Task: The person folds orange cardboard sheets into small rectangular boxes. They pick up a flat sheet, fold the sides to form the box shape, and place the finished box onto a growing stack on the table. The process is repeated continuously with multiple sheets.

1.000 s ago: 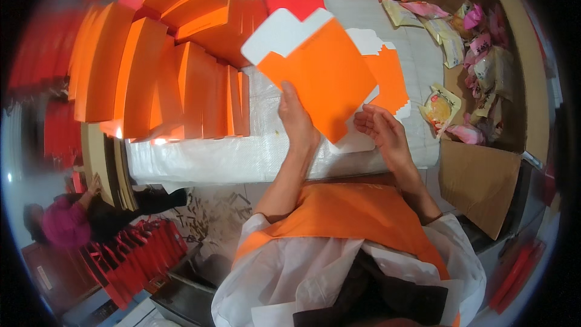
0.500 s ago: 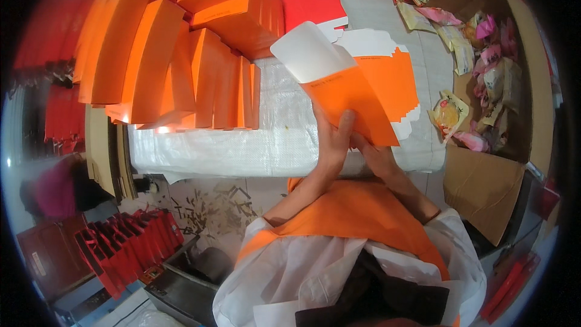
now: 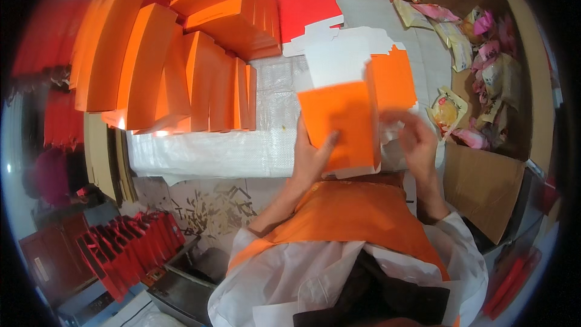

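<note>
An orange cardboard box [image 3: 337, 124], with a white flap [image 3: 339, 63] standing out at its far end, is raised over the near edge of the covered table. My left hand [image 3: 311, 157] grips it at the left side, thumb across the orange face and the other fingers mostly hidden. My right hand [image 3: 419, 145] is beside the box's right edge, fingers bent and apart, with nothing visible in them. Behind the box lie flat orange card blanks [image 3: 393, 79] with white flaps. Farther back is a red card blank [image 3: 307, 9] with white tabs.
Upright orange boxes [image 3: 206, 85] crowd the table's left side. At right, an open carton [image 3: 538, 85] holds several wrapped pastries [image 3: 493, 72], with more packets [image 3: 417, 15] spilling at its far left. Red boxes [image 3: 130, 248] stand low at left. White woven sheeting [image 3: 266, 151] covers the table.
The flat, narrow orange piece has opened out into a wider box shape. My right hand has left its lower end and moved right and up along its side.
</note>
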Demonstrator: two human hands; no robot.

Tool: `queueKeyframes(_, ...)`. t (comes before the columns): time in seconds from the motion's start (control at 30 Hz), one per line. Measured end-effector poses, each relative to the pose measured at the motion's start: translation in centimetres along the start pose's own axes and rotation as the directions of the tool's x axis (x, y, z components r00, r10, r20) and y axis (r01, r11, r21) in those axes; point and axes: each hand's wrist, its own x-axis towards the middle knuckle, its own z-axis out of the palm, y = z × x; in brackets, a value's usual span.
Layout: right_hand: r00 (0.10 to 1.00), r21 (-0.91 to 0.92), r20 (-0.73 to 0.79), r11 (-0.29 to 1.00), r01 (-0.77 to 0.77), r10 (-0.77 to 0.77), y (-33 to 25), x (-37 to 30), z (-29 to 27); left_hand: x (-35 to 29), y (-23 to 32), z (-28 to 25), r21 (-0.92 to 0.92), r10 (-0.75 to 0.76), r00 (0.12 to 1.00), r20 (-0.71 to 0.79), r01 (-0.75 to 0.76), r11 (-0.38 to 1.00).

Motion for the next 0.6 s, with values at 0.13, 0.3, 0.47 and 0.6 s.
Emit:
queueKeyframes(0.13,0.986,-0.159,-0.014,0.973,0.164,-0.169,1.3,3.9,1.7,-1.8,-1.6,0.7,0.053,0.0,0.99,0.141,-0.008,0.999)
queueKeyframes(0.3,0.994,-0.112,0.081,0.99,0.086,-0.078,3.1,3.4,1.5,-1.5,-2.3,-0.1,0.032,-0.028,0.983,0.181,0.023,0.999)
queueKeyframes(0.47,0.999,-0.209,0.05,0.978,0.024,-0.014,2.5,3.6,1.7,0.0,-1.1,0.3,-0.085,-0.017,0.996,0.086,0.025,0.996)
queueKeyframes(0.6,0.998,-0.357,0.065,0.934,0.029,-0.006,4.1,2.2,2.3,1.2,-2.6,-1.0,0.253,0.01,0.988,0.155,-0.049,0.966)
